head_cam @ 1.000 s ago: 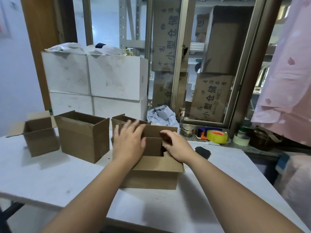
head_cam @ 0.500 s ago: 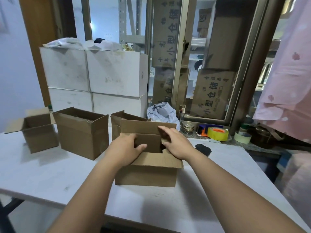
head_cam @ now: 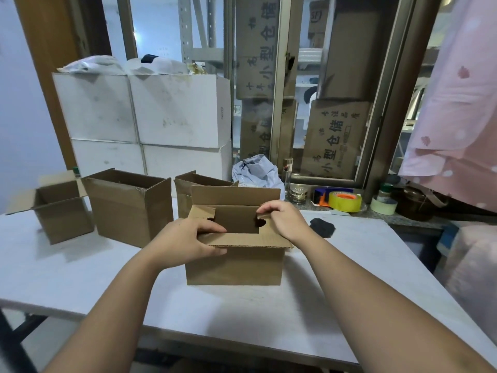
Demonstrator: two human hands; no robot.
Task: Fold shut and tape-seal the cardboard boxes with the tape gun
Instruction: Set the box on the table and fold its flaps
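The box (head_cam: 234, 265) is plain brown corrugated cardboard, a squat rectangular carton with a matt face. The wavy fluted edge shows along its near flap. It sits near the middle of the white counter (head_cam: 242, 319), straight in front of the person. Its far flap stands upright and the near flap lies folded inward, almost flat. The two side flaps are turned in, leaving a dark rectangular gap between them.

The left hand (head_cam: 185, 240) has its grip curled round the left end of the near flap, fingers on top and thumb against the front edge. The right hand (head_cam: 285, 219) has its grip pinching the right side flap, fingertips bent over its top edge.

Left of and behind the box stand three open boxes (head_cam: 129, 211) of the same cardboard, flaps up. Behind them rises a stack of smooth, scuffed white cartons (head_cam: 172, 111).

On the speckled stone sill to the right lies the tape gun (head_cam: 338, 200), carrying a glossy yellow roll on an orange core, beside a pale tape roll (head_cam: 383, 205). Pink spotted cloth (head_cam: 457, 117) hangs at the far right.
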